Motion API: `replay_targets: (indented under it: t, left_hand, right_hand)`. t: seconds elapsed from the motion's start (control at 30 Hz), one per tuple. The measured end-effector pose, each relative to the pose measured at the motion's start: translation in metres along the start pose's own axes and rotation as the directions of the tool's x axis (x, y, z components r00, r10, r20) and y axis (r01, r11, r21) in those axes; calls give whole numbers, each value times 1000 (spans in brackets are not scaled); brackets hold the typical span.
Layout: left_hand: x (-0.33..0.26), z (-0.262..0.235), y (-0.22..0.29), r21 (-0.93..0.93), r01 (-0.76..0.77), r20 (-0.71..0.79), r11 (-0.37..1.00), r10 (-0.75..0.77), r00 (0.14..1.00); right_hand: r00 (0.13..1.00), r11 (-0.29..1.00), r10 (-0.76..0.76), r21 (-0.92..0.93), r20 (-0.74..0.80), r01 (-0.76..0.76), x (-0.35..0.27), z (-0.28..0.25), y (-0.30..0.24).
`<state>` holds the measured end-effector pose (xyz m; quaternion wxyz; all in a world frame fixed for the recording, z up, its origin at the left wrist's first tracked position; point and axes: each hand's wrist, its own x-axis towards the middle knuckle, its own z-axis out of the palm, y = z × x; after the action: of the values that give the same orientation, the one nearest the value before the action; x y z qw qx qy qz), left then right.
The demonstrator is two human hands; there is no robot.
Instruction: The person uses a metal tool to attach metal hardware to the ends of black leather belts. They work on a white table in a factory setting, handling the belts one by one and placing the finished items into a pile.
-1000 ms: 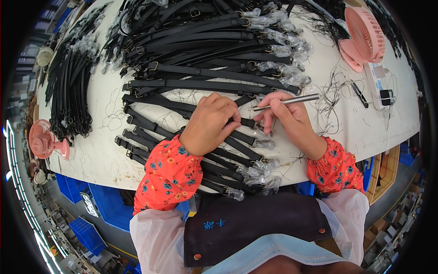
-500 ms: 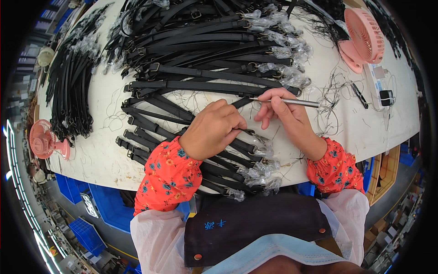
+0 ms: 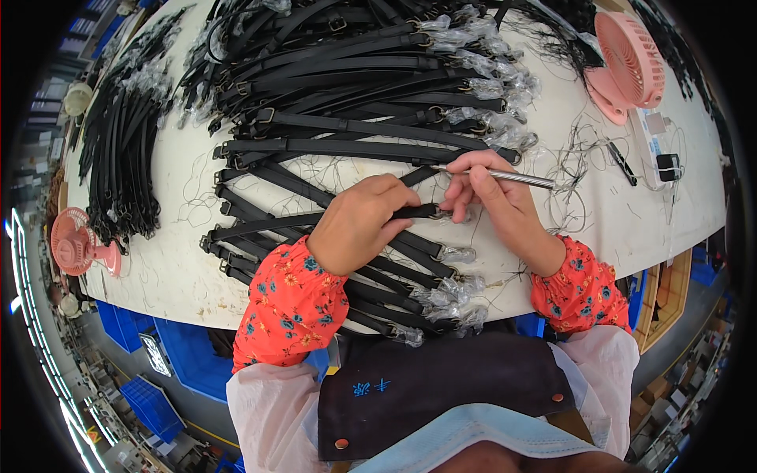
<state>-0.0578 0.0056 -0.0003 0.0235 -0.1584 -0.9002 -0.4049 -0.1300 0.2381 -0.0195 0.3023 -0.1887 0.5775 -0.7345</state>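
Note:
My left hand point(image 3: 355, 222) is closed over a narrow black strap point(image 3: 272, 226) that has a buckle at its left end. The strap's right end pokes out past my fingers and meets the fingertips of my right hand point(image 3: 498, 197). That hand grips a slim silver pen-like tool point(image 3: 522, 179), its thin tip pointing left over the straps. Below my hands lie several more black straps point(image 3: 390, 282), crossing one another, with clear plastic wrap point(image 3: 449, 298) on their right ends. What my left fingertips press on is partly hidden.
Piled black straps point(image 3: 331, 71) cover the far middle of the white table point(image 3: 181, 276), with another bundle point(image 3: 126, 158) at left. Pink fans stand at far right point(image 3: 631, 63) and left point(image 3: 72, 243). Loose threads point(image 3: 572, 173), a black pen point(image 3: 621, 163) and a power strip point(image 3: 653, 146) lie right.
The strap in my left hand has shifted, its buckle end swinging nearer me and its right end reaching my right fingertips. My right hand keeps the silver tool almost in place.

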Motion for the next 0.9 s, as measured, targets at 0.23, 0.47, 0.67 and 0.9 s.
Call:
replay_targets:
  t: [0.23, 0.47, 0.67, 0.9]
  left_hand:
    - [2, -9, -4, -127, 68, 271, 990, -32, 962]
    - [2, -9, -6, -105, -77, 335, 992, 108, 936]
    - [5, -1, -17, 170, -124, -89, 978, 141, 986]
    - [13, 7, -8, 370, -38, -97, 928, 80, 992]
  right_hand:
    - [894, 779, -438, -534, -90, 328, 2, -3, -10]
    - [817, 44, -513, -942, 264, 332, 10, -18, -15]
    - [817, 34, -495, -933, 295, 357, 12, -18, -10]
    - [772, 119, -553, -888, 313, 444, 10, -24, -7]
